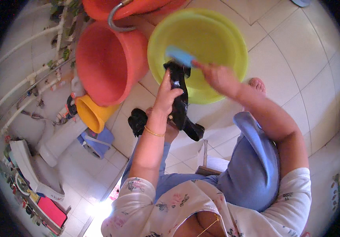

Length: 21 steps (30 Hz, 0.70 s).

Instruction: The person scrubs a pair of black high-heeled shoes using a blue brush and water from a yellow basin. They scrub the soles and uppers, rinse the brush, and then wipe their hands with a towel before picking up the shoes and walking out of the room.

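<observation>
My left hand grips a glossy black heeled shoe, its thumb across the near side. The shoe's upper end reaches over the near left rim of a yellow-green plastic basin, and its heel points toward me. In my right hand is a light blue brush, blurred, at the upper end of the shoe. Whether its bristles touch the shoe is hard to tell, as that side is hidden. The inside of the basin shows yellow-green behind the brush.
A red bucket lies tilted left of the basin, beside a smaller yellow bucket. More red plastic, with a flexible metal hose, is at the top. A white pedestal and wall pipes stand left. A black slipper is by my left foot.
</observation>
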Each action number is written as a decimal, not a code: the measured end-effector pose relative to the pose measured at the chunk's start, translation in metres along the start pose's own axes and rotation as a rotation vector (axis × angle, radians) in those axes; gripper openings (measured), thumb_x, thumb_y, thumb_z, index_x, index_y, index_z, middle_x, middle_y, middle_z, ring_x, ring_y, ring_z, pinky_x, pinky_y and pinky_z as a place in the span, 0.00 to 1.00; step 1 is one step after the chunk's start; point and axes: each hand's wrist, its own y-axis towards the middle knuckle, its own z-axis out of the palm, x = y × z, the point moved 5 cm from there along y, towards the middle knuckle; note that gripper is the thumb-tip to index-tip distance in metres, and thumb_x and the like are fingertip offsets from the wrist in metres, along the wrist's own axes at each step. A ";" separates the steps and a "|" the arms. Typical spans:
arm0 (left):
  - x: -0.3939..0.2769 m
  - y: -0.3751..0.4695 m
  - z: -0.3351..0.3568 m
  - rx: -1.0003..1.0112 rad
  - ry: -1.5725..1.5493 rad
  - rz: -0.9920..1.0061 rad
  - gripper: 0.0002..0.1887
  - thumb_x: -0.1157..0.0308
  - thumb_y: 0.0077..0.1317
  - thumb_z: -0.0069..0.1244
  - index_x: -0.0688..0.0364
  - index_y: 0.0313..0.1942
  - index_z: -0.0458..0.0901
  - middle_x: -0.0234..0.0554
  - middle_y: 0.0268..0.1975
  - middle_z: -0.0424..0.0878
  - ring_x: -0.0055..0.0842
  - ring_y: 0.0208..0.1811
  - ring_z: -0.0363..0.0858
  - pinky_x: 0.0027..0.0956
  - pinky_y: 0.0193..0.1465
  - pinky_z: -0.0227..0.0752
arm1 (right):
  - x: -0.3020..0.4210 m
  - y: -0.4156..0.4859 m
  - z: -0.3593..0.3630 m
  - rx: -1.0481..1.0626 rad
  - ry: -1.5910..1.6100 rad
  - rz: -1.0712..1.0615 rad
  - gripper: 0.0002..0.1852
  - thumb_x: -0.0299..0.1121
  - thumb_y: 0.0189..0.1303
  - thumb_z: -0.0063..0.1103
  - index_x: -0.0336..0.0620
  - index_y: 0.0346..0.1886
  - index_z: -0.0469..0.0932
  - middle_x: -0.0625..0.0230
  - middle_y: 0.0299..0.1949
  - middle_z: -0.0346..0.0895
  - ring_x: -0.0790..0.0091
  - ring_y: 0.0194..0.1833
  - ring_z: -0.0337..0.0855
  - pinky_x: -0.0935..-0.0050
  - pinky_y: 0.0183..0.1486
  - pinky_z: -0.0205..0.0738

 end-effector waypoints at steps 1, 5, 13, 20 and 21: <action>0.003 -0.007 0.009 0.017 0.042 -0.122 0.42 0.88 0.45 0.41 0.61 0.66 0.52 0.33 0.55 0.67 0.21 0.53 0.67 0.22 0.56 0.61 | -0.016 0.014 0.006 -0.018 -0.017 0.039 0.24 0.29 0.56 0.50 0.59 0.58 0.70 0.56 0.23 0.72 0.57 0.26 0.79 0.59 0.27 0.73; -0.016 -0.013 0.027 0.094 -0.012 0.026 0.41 0.88 0.46 0.41 0.61 0.65 0.54 0.34 0.57 0.66 0.22 0.58 0.65 0.24 0.59 0.59 | -0.046 0.027 0.007 -0.131 0.706 0.097 0.26 0.36 0.59 0.52 0.58 0.62 0.64 0.64 0.24 0.71 0.69 0.21 0.73 0.72 0.21 0.68; -0.022 -0.020 0.009 -0.060 0.051 0.080 0.22 0.73 0.62 0.49 0.64 0.56 0.66 0.36 0.51 0.73 0.21 0.50 0.72 0.26 0.55 0.65 | 0.013 0.017 0.018 0.174 1.364 0.239 0.38 0.48 0.54 0.60 0.52 0.66 0.57 0.70 0.31 0.70 0.81 0.19 0.60 0.83 0.18 0.59; 0.000 -0.001 -0.036 -0.341 -0.001 0.143 0.16 0.62 0.70 0.39 0.64 0.49 0.73 0.36 0.42 0.79 0.21 0.39 0.77 0.25 0.45 0.71 | -0.035 0.033 0.046 0.042 0.014 0.107 0.19 0.36 0.62 0.42 0.50 0.58 0.65 0.52 0.36 0.75 0.52 0.35 0.80 0.56 0.34 0.74; 0.002 0.000 -0.037 -0.393 -0.044 0.106 0.16 0.62 0.70 0.39 0.64 0.49 0.73 0.35 0.41 0.79 0.21 0.39 0.77 0.25 0.45 0.71 | -0.042 0.031 0.039 0.037 -0.161 0.165 0.19 0.34 0.62 0.42 0.50 0.57 0.66 0.53 0.35 0.75 0.52 0.35 0.80 0.56 0.35 0.75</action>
